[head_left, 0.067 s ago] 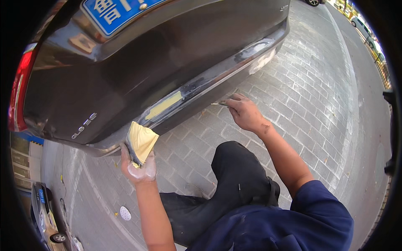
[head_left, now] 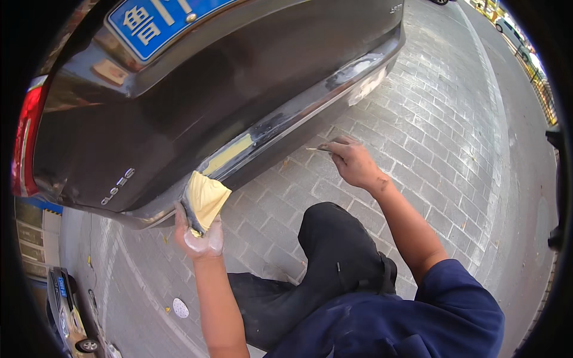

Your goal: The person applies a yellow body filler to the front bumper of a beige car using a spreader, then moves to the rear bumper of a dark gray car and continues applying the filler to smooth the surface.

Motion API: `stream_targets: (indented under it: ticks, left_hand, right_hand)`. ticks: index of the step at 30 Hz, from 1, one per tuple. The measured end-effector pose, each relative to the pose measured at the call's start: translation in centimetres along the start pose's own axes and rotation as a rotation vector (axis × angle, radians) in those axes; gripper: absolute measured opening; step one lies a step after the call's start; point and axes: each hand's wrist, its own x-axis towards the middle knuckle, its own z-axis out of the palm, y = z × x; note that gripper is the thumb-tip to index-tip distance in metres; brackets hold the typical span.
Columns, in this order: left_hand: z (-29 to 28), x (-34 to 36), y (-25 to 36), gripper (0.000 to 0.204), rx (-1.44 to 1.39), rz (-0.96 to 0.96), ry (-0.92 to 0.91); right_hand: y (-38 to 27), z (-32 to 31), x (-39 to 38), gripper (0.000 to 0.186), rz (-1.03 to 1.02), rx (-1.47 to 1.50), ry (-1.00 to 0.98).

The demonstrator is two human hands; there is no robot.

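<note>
The right hand (head_left: 355, 164), its fingers clamped on a thin spreader (head_left: 323, 150), has drawn slightly farther from the bumper (head_left: 271, 125), leaving the bumper's yellow patch (head_left: 230, 154) untouched, while the left hand (head_left: 205, 243) wraps its fingers around a yellow-coated board (head_left: 206, 198) beside the bumper.

I am working outdoors by a road (head_left: 531, 179): bricks (head_left: 441, 158) are stretching around this dark car (head_left: 250, 89), and other cars (head_left: 73, 322) are standing beyond.

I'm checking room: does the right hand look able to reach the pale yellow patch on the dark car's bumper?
Probably yes: nothing visible blocks the way from the right hand, holding a thin, pale-tipped tool, to the pale yellow patch.
</note>
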Motion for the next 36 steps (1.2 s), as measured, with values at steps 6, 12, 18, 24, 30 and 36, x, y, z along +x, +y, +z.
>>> stream_targets:
  ticks: [6, 12, 18, 24, 30, 36]
  left_hand:
    - [4.6, 3.7, -7.5, 0.046, 0.089, -0.335, -0.247]
    - [5.6, 11.9, -13.5, 0.035, 0.18, -0.601, -0.474]
    - [8.6, 18.9, -19.8, 0.028, 0.608, -0.451, -0.514]
    - [9.0, 24.3, -22.9, 0.038, 0.728, -0.568, -0.74]
    - [11.1, 24.9, -25.5, 0.074, 0.805, -0.445, -1.014]
    - [12.8, 26.1, -25.9, 0.064, 0.735, -0.47, -1.154]
  right_hand:
    - [7.1, -8.3, -6.7, 0.027, 0.687, 1.418, 0.46]
    - [12.3, -12.4, -5.3, 0.035, 0.626, 1.77, 0.84]
    - [14.2, -14.1, 1.4, 0.036, 0.551, 1.791, 0.981]
    - [16.9, -15.1, 6.2, 0.034, 0.548, 1.722, 1.093]
    - [20.6, -18.7, 9.2, 0.029, 0.627, 1.517, 0.966]
    - [24.1, -19.4, 14.8, 0.029, 0.705, 1.372, 0.545]
